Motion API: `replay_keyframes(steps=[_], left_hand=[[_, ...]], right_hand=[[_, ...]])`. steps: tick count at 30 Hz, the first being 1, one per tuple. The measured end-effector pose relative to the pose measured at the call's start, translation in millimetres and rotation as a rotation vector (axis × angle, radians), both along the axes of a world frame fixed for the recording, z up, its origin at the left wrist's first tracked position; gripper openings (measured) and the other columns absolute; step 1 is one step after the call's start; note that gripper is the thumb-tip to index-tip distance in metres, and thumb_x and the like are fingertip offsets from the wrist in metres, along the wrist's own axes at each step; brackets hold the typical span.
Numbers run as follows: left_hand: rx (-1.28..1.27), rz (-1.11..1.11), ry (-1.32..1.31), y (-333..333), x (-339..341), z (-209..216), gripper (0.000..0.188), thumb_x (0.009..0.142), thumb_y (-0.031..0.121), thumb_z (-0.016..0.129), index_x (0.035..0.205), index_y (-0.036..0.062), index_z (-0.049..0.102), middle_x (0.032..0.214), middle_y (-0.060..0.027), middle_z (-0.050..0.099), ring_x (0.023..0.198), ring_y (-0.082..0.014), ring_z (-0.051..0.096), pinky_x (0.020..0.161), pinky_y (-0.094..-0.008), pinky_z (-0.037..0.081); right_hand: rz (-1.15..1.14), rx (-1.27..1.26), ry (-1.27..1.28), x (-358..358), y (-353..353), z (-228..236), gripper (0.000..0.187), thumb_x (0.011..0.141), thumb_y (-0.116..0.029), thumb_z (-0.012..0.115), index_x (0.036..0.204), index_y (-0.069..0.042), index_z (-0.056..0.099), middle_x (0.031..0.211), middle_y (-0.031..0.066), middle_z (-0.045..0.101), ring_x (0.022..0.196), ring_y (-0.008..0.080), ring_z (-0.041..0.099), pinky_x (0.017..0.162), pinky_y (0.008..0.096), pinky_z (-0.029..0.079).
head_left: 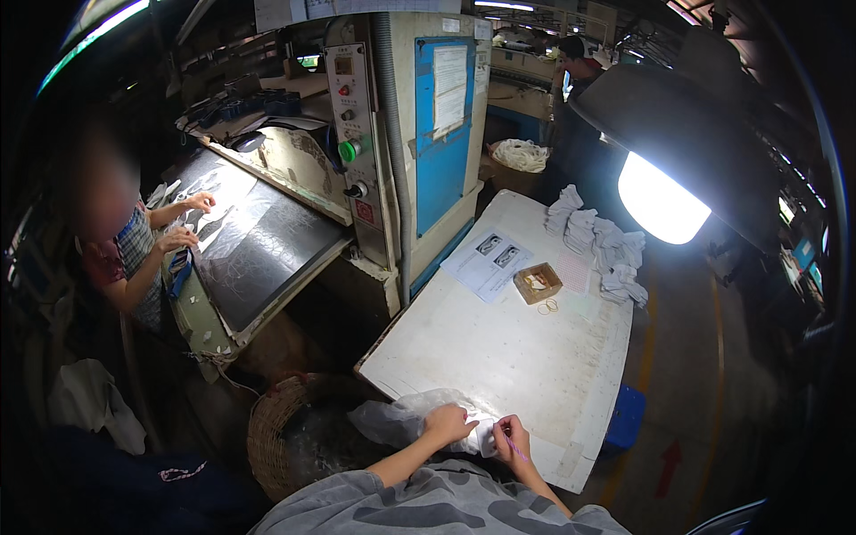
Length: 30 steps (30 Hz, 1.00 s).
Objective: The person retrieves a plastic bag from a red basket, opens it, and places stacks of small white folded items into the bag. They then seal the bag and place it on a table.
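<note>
At the near edge of a white table (pixel 446 357), my left hand (pixel 450 423) is closed on a thin white sheet-like piece (pixel 481 434), its fingers curled at the left side. My right hand (pixel 512 440) pinches the right side of the same piece. A thin pink-purple strip (pixel 515 448) shows against my right hand; whether it is held or worn I cannot tell. Crumpled translucent whitish material (pixel 401 419) spreads from under my left hand over the table's left corner. The fingertips of both hands are partly hidden.
On the table lie a printed sheet (pixel 486 267), a small open box (pixel 538 283), rubber bands (pixel 547 307) and bundled white pieces (pixel 593 236). A wicker basket (pixel 267 437) stands at the left. A bright lamp (pixel 664 196) hangs right. Another person works at a cutting machine (pixel 361 160).
</note>
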State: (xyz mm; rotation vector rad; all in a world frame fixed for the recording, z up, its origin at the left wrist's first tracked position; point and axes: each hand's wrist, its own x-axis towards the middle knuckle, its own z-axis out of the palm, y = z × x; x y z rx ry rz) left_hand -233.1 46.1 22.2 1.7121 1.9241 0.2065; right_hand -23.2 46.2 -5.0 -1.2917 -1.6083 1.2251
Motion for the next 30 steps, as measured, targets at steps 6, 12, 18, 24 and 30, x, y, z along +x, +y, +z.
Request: replay_keyframes(steps=[6, 12, 18, 24, 30], left_hand=[[-0.009, 0.010, -0.013, 1, -1, -3, 0.048, 0.088, 0.056, 0.070, 0.102, 0.0114, 0.080, 0.109, -0.0172, 0.074, 0.102, -0.0369, 0.072, 0.083, -0.0499, 0.058], [0.015, 0.028, 0.024, 1, 1, 0, 0.047, 0.088, 0.056, 0.070, 0.100, 0.0111, 0.080, 0.106, -0.0176, 0.074, 0.102, -0.0381, 0.071, 0.084, -0.0498, 0.058], [-0.016, 0.032, 0.062, 5, 5, -4, 0.049, 0.086, 0.057, 0.073, 0.097, 0.0095, 0.080, 0.104, -0.0164, 0.074, 0.100, -0.0359, 0.072, 0.083, -0.0484, 0.057], [0.032, 0.039, 0.085, 8, 4, -7, 0.050, 0.083, 0.056, 0.075, 0.094, 0.0077, 0.079, 0.100, -0.0172, 0.075, 0.095, -0.0368, 0.072, 0.080, -0.0474, 0.058], [-0.021, 0.046, 0.068, 8, 5, 2, 0.046, 0.087, 0.052, 0.075, 0.100, 0.0083, 0.080, 0.109, -0.0159, 0.074, 0.102, -0.0350, 0.071, 0.084, -0.0474, 0.057]], right_hand=[[0.019, 0.055, -0.102, 0, 11, -16, 0.026, 0.101, -0.023, 0.064, 0.090, 0.000, 0.061, 0.069, 0.0114, 0.068, 0.062, 0.0161, 0.066, 0.059, 0.0315, 0.052], [-0.037, 0.028, -0.120, -11, 16, -15, 0.030, 0.103, -0.026, 0.061, 0.087, -0.001, 0.060, 0.074, 0.0168, 0.073, 0.068, 0.0257, 0.071, 0.065, 0.0388, 0.055], [-0.070, 0.049, -0.152, -12, 17, -15, 0.038, 0.108, -0.028, 0.052, 0.085, 0.001, 0.061, 0.067, 0.0131, 0.065, 0.058, 0.0214, 0.061, 0.058, 0.0369, 0.048], [-0.149, 0.101, -0.148, -13, 10, -24, 0.042, 0.110, -0.027, 0.046, 0.083, 0.002, 0.060, 0.065, 0.0134, 0.062, 0.057, 0.0224, 0.059, 0.058, 0.0390, 0.047], [-0.120, 0.135, -0.172, -21, 9, -21, 0.039, 0.109, -0.026, 0.047, 0.084, 0.000, 0.061, 0.066, 0.0167, 0.063, 0.059, 0.0300, 0.062, 0.060, 0.0423, 0.048]])
